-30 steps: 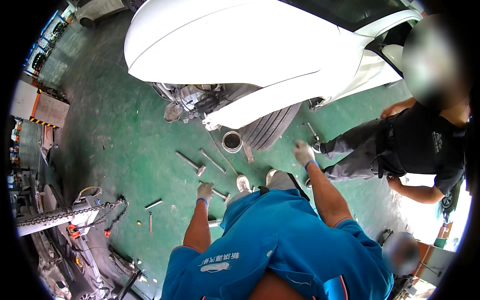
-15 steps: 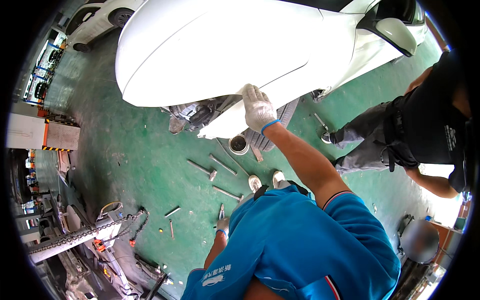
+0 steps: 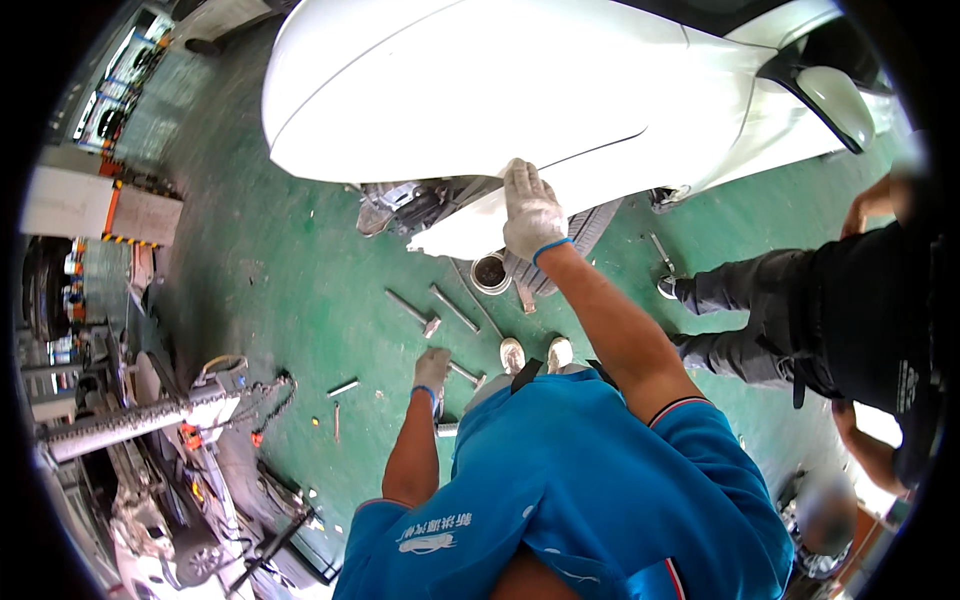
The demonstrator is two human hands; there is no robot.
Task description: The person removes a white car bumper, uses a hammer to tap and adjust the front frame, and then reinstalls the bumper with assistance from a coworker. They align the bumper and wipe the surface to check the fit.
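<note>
My right hand, in a white knit glove with a blue cuff, lies with outstretched fingers on the white car's front body panel. Its fingertips rest by the panel's lower edge, above a pale flap-like panel piece. My gloved left hand hangs low on the left, its fingers seeming curled. Beside that wrist shows a grey cylindrical tool part; what the hand grips is hidden. A hammer lies close by on the floor, partly covered by the hand.
On the green floor lie another hammer, a metal bar and smaller tools. An open can stands beside a tire. A co-worker stands at right; a chained metal beam is at left.
My left hand has moved up and forward from beside my hip. The right hand stays on the panel. The view has shifted slightly, and the co-worker's pose has changed.
</note>
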